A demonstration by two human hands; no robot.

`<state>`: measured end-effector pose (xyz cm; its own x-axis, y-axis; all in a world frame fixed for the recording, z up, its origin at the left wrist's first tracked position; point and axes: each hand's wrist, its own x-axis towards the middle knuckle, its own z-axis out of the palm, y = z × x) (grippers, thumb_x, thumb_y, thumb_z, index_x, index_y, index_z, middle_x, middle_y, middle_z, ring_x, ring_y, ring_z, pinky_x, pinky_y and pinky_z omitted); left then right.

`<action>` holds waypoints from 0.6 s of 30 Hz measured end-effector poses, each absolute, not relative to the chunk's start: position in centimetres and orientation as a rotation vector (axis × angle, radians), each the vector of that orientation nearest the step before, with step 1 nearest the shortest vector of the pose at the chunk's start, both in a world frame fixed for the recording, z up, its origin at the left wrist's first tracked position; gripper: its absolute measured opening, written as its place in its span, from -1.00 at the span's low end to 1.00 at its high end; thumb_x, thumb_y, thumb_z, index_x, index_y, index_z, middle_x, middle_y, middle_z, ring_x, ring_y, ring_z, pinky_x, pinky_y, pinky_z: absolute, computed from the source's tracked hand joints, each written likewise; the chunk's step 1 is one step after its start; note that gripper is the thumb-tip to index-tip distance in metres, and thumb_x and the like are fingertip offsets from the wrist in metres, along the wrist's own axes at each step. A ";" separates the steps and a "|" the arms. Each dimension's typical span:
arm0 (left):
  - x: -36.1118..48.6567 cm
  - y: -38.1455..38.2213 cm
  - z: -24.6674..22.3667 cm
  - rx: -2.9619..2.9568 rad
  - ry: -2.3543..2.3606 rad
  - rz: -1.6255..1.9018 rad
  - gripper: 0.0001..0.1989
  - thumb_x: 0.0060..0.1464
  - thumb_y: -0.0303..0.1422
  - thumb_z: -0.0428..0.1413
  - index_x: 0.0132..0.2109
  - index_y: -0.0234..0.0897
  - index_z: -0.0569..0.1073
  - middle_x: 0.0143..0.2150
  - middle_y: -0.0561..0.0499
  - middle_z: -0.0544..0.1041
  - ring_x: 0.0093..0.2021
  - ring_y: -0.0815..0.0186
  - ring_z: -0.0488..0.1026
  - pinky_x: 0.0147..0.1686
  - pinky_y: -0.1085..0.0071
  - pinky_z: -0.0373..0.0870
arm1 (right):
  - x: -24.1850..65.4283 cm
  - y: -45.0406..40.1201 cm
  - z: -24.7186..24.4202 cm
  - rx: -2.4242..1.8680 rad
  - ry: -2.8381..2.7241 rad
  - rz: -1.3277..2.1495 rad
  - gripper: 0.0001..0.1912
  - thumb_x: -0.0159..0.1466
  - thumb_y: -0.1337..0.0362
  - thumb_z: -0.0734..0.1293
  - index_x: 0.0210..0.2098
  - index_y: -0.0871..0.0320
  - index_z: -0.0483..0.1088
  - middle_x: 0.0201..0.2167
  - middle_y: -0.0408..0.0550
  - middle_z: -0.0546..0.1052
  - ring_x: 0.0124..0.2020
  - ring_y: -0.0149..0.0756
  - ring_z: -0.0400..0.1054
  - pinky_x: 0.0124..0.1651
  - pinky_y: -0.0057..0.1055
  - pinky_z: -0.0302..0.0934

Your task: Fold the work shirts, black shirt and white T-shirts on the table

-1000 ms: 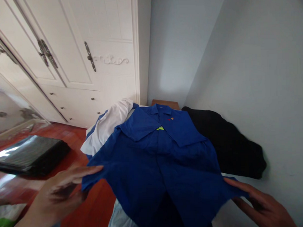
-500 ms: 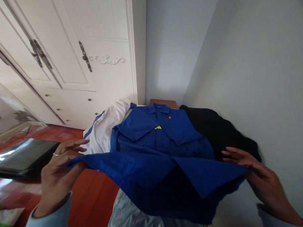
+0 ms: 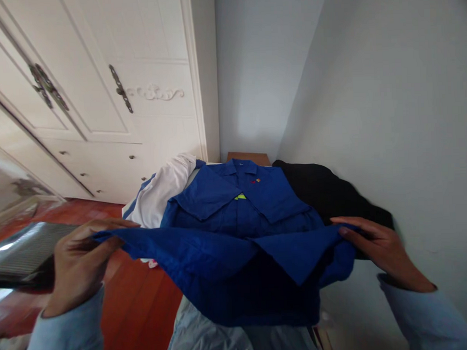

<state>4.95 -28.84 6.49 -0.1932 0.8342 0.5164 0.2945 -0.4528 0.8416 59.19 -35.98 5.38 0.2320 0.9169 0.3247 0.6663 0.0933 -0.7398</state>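
A blue collared work jacket (image 3: 242,215) lies front up before me, its sleeves folded in across the chest. Small red and yellow marks sit on the chest, and a bit of yellow-green shows between the sleeves. The jacket's near end is lifted off the surface and stretched between my hands. My left hand (image 3: 83,257) pinches its left corner between thumb and fingers. At the right corner, my right hand (image 3: 373,239) has thumb and fingers closed on the cloth. The raised hem sags in the middle, in front of my light blue shirt.
White clothing with a blue stripe (image 3: 161,190) lies left of the jacket, black clothing (image 3: 326,187) right of it. A white wardrobe (image 3: 155,126) stands behind at left, a grey wall (image 3: 388,113) at right. A dark ribbed-top object (image 3: 29,253) sits over the red wooden floor (image 3: 134,306).
Both hands have risen slightly with the hem. My right hand has moved inward to the left, and its fingers have closed further on the cloth. The view has shifted a little.
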 end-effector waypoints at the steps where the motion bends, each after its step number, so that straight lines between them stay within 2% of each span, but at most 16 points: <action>1: 4.9 -28.9 6.6 1.663 1.298 1.658 -0.92 -0.10 -0.30 0.33 -0.41 -0.14 0.60 -0.35 0.02 0.66 -0.37 0.22 0.59 -0.36 0.38 0.58 | 59.4 -36.1 5.2 -1.655 -1.533 0.413 -0.54 0.07 -0.20 0.45 -0.28 0.02 0.66 -0.20 0.06 0.69 -0.15 -0.01 0.57 0.04 -0.09 0.43; 4: 3.8 -29.7 6.3 1.814 1.244 1.358 -0.97 -0.15 -0.33 0.32 -0.44 -0.09 0.64 -0.36 -0.03 0.68 -0.34 0.16 0.63 -0.32 0.36 0.60 | 60.2 -38.1 3.5 -1.686 -1.585 0.580 -0.59 0.02 -0.13 0.48 -0.29 0.00 0.67 -0.23 0.06 0.70 -0.14 0.04 0.58 0.06 -0.04 0.43; 7: 1.8 -30.8 4.5 1.938 1.179 0.876 -0.92 -0.17 -0.30 0.32 -0.41 -0.04 0.68 -0.23 -0.12 0.70 -0.22 0.06 0.66 -0.26 0.34 0.60 | 60.3 -41.2 0.6 -1.729 -1.593 0.718 -0.69 0.04 0.00 0.46 -0.28 -0.01 0.67 -0.27 0.03 0.70 -0.15 0.04 0.59 0.08 -0.01 0.43; 10: 0.0 -31.9 1.4 1.974 1.236 0.443 -0.84 -0.14 -0.28 0.30 -0.32 0.01 0.70 -0.17 -0.07 0.70 -0.17 0.11 0.65 -0.16 0.39 0.57 | 59.2 -44.4 -3.6 -1.786 -1.531 0.780 -0.73 0.07 0.10 0.41 -0.28 0.00 0.67 -0.22 0.01 0.70 -0.11 0.01 0.58 0.14 -0.01 0.40; 12: -0.5 -32.5 -0.4 1.957 1.288 0.168 -0.76 -0.15 -0.32 0.27 -0.25 0.02 0.70 -0.16 -0.02 0.70 -0.16 0.12 0.65 -0.13 0.39 0.55 | 58.0 -46.3 -6.9 -1.818 -1.440 0.771 -0.68 0.06 0.13 0.40 -0.21 0.01 0.65 -0.13 -0.01 0.68 -0.02 0.01 0.55 0.22 0.01 0.33; 14: -0.6 -32.6 -1.6 1.932 1.371 0.004 -0.66 -0.20 -0.35 0.27 -0.18 0.00 0.70 -0.10 -0.03 0.69 -0.08 0.05 0.63 -0.04 0.31 0.53 | 56.7 -47.8 -10.3 -1.850 -1.301 0.733 -0.59 0.04 0.10 0.42 -0.11 0.02 0.61 -0.03 0.00 0.65 0.05 0.01 0.50 0.29 0.03 0.26; 16: -0.2 -32.3 -2.3 1.911 1.479 -0.003 -0.59 -0.24 -0.30 0.32 -0.12 -0.04 0.69 -0.04 -0.08 0.68 0.00 -0.05 0.61 0.02 0.22 0.50 | 55.3 -48.8 -13.4 -1.864 -1.100 0.691 -0.45 0.04 0.03 0.44 0.01 0.06 0.52 0.05 0.05 0.59 0.10 0.03 0.47 0.27 0.02 0.28; 18: 0.7 -31.9 -3.1 1.873 1.520 0.095 -0.61 -0.23 -0.22 0.35 -0.14 -0.08 0.69 -0.04 -0.11 0.68 -0.02 -0.08 0.61 0.02 0.19 0.50 | 53.8 -49.2 -15.6 -1.859 -0.841 0.679 -0.31 0.04 -0.05 0.46 0.11 0.10 0.41 0.10 0.11 0.55 0.12 0.04 0.45 0.20 -0.02 0.34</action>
<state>0.69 -31.85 -3.13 0.3047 0.8796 -0.3654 0.8273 -0.0543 0.5591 53.84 -49.18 -15.65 0.6090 0.7873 -0.0958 0.2588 -0.3114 -0.9144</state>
